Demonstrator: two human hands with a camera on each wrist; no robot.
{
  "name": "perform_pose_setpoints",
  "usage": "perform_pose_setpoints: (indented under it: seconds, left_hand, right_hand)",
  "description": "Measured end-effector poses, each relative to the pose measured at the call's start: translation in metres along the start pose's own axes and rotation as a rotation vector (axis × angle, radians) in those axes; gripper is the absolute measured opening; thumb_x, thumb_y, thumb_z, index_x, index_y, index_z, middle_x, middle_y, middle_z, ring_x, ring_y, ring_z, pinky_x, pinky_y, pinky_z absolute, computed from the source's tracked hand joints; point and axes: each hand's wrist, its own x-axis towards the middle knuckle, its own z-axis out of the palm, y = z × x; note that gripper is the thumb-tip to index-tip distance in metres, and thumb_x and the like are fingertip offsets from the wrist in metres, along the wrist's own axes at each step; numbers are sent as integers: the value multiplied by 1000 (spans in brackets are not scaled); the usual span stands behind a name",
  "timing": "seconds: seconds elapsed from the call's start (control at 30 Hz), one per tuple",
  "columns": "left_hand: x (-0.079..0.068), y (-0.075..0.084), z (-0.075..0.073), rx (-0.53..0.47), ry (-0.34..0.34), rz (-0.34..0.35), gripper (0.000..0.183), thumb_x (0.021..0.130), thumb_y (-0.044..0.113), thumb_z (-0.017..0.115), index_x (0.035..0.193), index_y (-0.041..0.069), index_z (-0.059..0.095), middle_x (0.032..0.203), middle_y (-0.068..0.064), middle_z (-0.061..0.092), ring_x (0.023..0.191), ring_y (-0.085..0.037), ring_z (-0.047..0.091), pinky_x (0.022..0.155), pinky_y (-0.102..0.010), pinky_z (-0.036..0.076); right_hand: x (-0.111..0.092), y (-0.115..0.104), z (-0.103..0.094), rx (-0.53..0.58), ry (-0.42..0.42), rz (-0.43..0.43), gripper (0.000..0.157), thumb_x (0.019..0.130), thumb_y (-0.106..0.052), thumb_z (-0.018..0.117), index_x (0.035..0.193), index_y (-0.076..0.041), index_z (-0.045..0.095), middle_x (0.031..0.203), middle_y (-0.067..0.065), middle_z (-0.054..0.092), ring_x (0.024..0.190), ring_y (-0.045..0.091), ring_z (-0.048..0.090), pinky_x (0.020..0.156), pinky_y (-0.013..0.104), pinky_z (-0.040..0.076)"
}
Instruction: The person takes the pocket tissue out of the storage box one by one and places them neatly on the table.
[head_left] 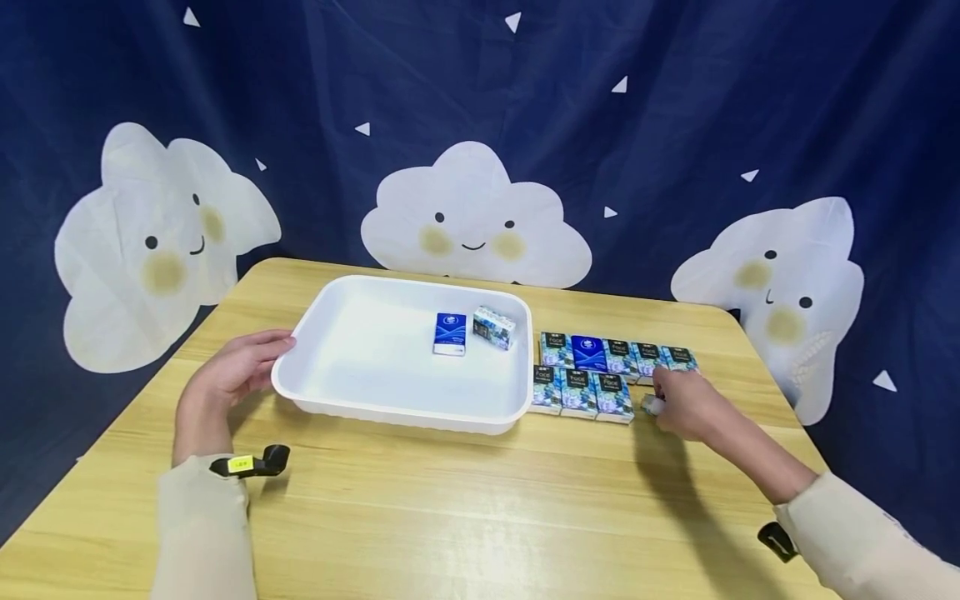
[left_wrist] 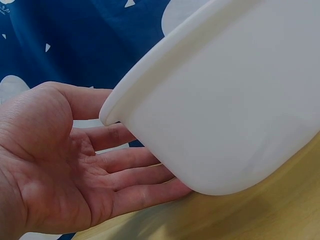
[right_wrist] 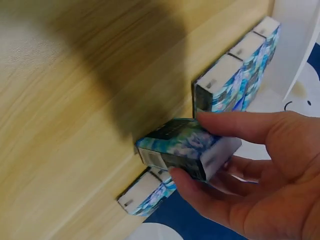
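My left hand [head_left: 243,364] holds the left end of a white plastic tray [head_left: 405,414], thumb at the rim and the other fingers along the outer wall [left_wrist: 215,110]. Between thumb and fingers, my right hand [right_wrist: 280,175] grips a blue floral pocket tissue pack [right_wrist: 187,142], held tilted close over the table. In the head view that hand [head_left: 693,404] mostly hides this pack [head_left: 652,405]. Inside the tray lie a dark blue tissue pack [head_left: 450,333] and a floral one [head_left: 493,327], which sits at an angle toward the right end.
Right of the tray, several tissue packs lie in two rows, mostly floral [head_left: 577,392], with one dark blue pack [head_left: 588,353] in the back row. They stand on a light wooden table [head_left: 450,517]. A dark blue curtain [head_left: 450,75] with cloud prints hangs behind its far edge.
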Motion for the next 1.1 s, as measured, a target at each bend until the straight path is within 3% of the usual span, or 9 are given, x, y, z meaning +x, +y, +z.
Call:
perform_pose_setpoints:
  seconds: [0.17,0.43,0.6,0.83,0.93,1.0,1.07,1.1]
  left_hand:
    - [1,1,0,-16,-13,1,72,105,28,57,156,-9,21,100,17,71,91,-3,69,80,-23,59]
    - [0,4,3,27,5,-7,76,105,34,57,157,-7,21,100,20,68,93,-1,68,81,-23,59]
    - [0,4,2,47,21,-20,77,104,38,57,158,-5,23,100,20,67,93,-1,68,81,-23,59]
    - [1,2,0,48,32,-26,79,103,39,59,158,-4,24,101,20,67,94,-2,69,82,-23,59]
    - [1,1,0,47,33,-28,78,103,39,59,158,-4,24,102,19,67,94,-3,69,82,-24,59]
    - [1,1,-1,39,29,-27,77,103,38,59,158,-4,24,102,18,68,94,-3,69,82,-25,59]
    - [2,0,-1,35,28,-25,77,104,37,59,157,-5,24,101,18,68,94,-3,69,82,-25,59]
    - [2,0,-1,32,27,-24,76,104,37,59,157,-5,24,101,19,68,93,-3,69,81,-24,59]
  right_hand:
    - [1,-3,-3,15,-111,59,35,72,-3,79,92,-4,51,82,8,55,71,23,47,60,34,39]
    - [3,-2,-2,16,-184,81,48,69,-10,88,99,-1,51,88,10,56,77,25,50,64,36,44]
    - [3,-4,-1,46,-228,77,48,72,-13,90,97,-1,50,85,10,51,77,24,47,64,36,41]
    - [2,-2,-1,59,-234,65,44,78,-16,87,96,-1,50,85,8,50,77,23,45,65,35,40]
    - [2,-1,-3,74,-252,72,34,88,-24,79,82,-5,51,69,2,46,63,18,42,59,31,38]
    - [1,1,-3,82,-264,93,36,94,-31,72,76,-8,50,61,-3,40,54,14,42,54,29,40]
    - [0,2,-3,94,-278,130,40,97,-36,67,77,-7,49,56,-4,34,47,12,41,48,29,44]
    - [0,2,-3,98,-286,151,43,98,-40,66,87,0,52,57,-3,36,47,13,44,48,31,48]
